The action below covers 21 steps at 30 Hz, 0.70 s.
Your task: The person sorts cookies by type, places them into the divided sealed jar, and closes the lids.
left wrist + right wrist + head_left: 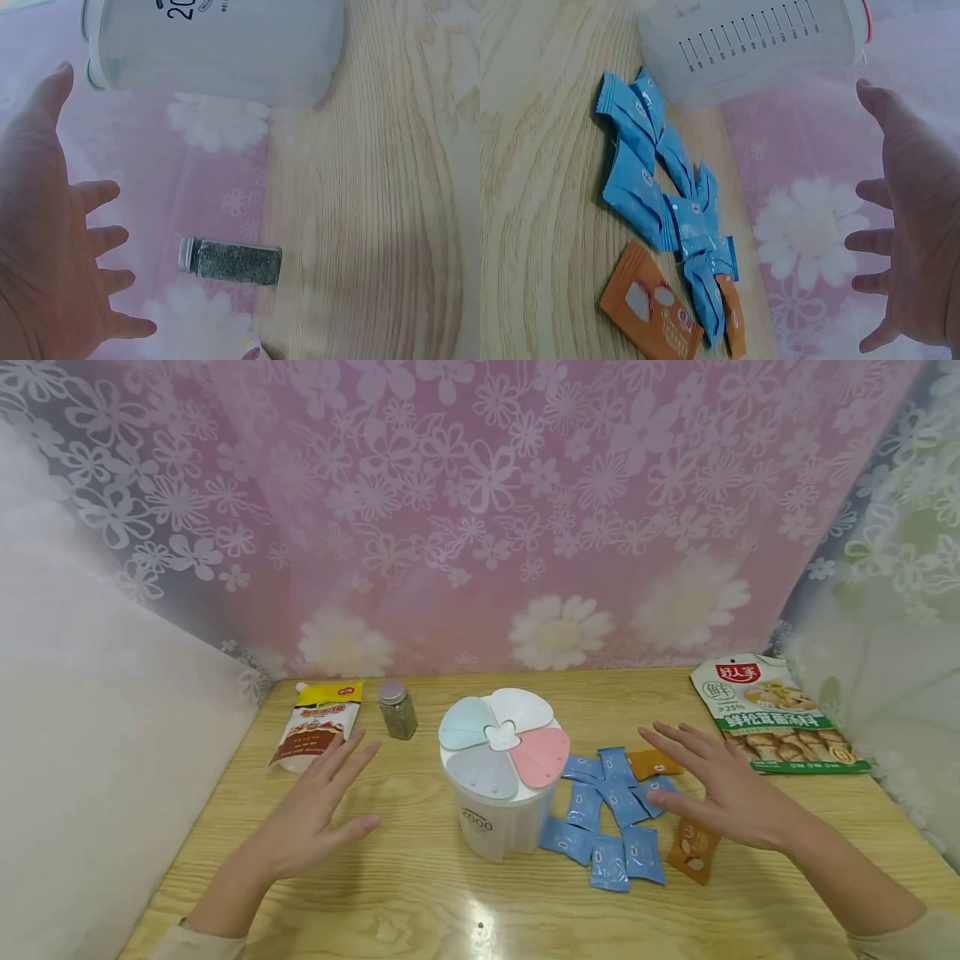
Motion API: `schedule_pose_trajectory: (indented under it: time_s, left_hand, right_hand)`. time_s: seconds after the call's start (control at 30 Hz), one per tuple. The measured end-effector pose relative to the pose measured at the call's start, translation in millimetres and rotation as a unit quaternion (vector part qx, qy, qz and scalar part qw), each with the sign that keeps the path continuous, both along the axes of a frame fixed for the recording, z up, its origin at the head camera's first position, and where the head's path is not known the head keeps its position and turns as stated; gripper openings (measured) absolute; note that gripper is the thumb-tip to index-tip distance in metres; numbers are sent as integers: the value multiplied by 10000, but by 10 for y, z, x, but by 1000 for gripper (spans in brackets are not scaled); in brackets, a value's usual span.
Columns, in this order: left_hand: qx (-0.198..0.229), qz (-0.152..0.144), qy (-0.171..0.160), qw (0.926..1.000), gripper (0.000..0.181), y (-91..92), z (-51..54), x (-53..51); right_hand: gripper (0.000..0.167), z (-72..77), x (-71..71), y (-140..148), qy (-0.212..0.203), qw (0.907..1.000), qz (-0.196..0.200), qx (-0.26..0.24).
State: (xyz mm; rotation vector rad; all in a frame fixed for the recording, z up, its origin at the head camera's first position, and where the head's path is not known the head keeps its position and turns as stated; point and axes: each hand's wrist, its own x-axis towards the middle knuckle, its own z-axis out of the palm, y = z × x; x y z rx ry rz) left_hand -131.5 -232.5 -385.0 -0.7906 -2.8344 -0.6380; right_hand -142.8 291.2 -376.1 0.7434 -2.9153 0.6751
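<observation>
Both grips stand wide and hold nothing: the left grip [318, 818] hangs at 9 o'clock of the petal-lidded canister [498, 827], the right grip [723, 789] at 3, fingers spread and apart from the walls. The canister stands upright mid-bench, with blue sachets [621, 802] crowding its 3-to-4 o'clock side and two orange sachets [693, 852] along their outer edge. Judging by the stance, any handling here is best shared: one palm low to brace the light-looking plastic, the other coming in above the packets so they don't skid, and no pressing on the hinged-looking petals while shifting the body. The bench [390, 902] is pale, wood-grained and glossy, with a glare spot at its 6 o'clock edge. Toward 10 o'clock sit a herb jar [400, 718] and a spouted pouch [318, 724]; a mushroom soup-base bag [780, 714] lies at 2. A pink floral curtain [480, 527] closes 12 o'clock, and whitish hangings [75, 710] flank both sides.
</observation>
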Motion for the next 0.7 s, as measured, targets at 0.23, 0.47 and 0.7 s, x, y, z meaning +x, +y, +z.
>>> schedule_pose_trajectory:
  time_s: [0.23, 0.47, 0.7]
  left_hand:
    - [329, -213, -110, 9992, 86, 132, 28, -16]
    - [670, -436, -437, 9958, 86, 338, 53, -72]
    - [1274, -779, -728, 9861, 87, 538, 72, -105]
  right_hand:
    - [79, 26, -31, -127, 283, 9991, 252, -205]
    - [80, 37, -50, -249, 5, 9983, 350, -461]
    - [80, 28, -73, -424, -202, 9955, 452, -803]
